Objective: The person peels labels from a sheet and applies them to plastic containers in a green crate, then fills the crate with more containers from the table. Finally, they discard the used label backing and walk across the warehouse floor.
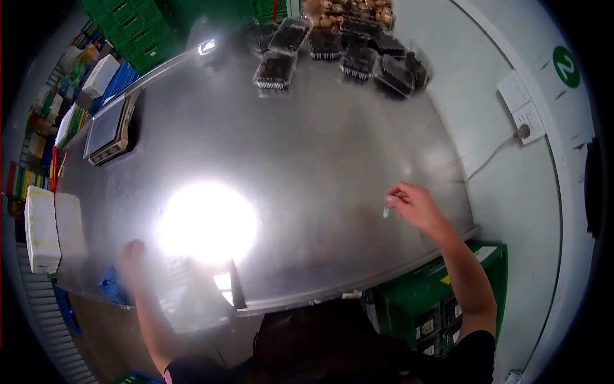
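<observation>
My right hand (414, 205) is over the right part of the steel table (320, 160), its fingers curled together. At its fingertips is a small pale scrap (385, 212), perhaps a label, which they appear to pinch. My left hand (132, 256) is at the table's near left edge, smeared by motion and glare, so its fingers do not show clearly. Close beside it lies a crumpled blue thing (111, 285). Clear plastic (192, 297), either a bag or containers, is to the right of my left forearm, next to a dark-edged object (236, 287) with a bright face.
Clear plastic boxes with dark contents (276, 69) stand at the table's back, before brown mushrooms (348, 13). A scale (112, 130) is at left, near a white block (42, 230). Green crates (137, 32) are stacked behind; another crate (499, 281) is below right. A plugged-in cord (492, 155) hangs along the wall.
</observation>
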Demonstrator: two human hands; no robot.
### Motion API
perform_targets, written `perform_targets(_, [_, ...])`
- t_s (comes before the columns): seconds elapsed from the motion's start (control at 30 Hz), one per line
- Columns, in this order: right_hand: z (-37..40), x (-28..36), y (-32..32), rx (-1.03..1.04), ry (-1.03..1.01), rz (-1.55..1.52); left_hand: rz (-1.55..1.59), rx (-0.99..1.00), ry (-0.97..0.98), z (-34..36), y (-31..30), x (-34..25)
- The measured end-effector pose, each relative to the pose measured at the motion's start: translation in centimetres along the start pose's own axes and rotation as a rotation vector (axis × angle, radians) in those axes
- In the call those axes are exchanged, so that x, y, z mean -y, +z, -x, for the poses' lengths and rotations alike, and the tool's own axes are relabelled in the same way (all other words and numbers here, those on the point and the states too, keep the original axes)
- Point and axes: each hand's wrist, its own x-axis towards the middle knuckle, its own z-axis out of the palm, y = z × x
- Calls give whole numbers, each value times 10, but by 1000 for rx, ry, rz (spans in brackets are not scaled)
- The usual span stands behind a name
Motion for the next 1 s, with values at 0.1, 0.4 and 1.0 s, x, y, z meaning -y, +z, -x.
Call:
perform_targets(0.1, [-60, 30, 19, 67, 79, 6, 206, 223, -75, -39, 77, -63])
perform_targets(0.4, [-188, 60, 76, 149, 161, -114, 1062, 900, -542, -83, 282, -192])
perform_targets(1.0, [-264, 102, 166, -241, -872, 450, 1348, 1278, -824, -51, 335, -227])
